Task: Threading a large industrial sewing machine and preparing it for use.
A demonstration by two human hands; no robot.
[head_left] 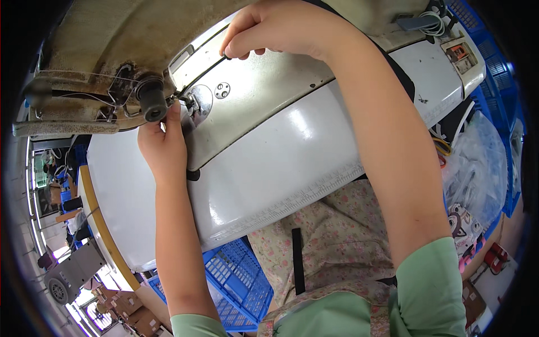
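Note:
A sewing machine's head [112,45] fills the upper left, with a dark round knob-like part [152,100] on its face. My left hand [164,137] reaches up under this part, thumb and finger pinched close by the needle area; whatever they grip is hidden. Above the machine's bed, my right hand [264,33] is closed on one end of a thin dark rod-shaped tool [205,73]. It slants down to the left, its far end meeting the small metal parts [178,96] by the left fingertips. Beside them lies the round needle plate [201,100].
A white table [281,151] with a printed ruler along its near edge surrounds the bed. Blue plastic crates [238,281] stand below and at the right. Clear plastic bags [477,168] lie at the right. White thread runs across the machine's head.

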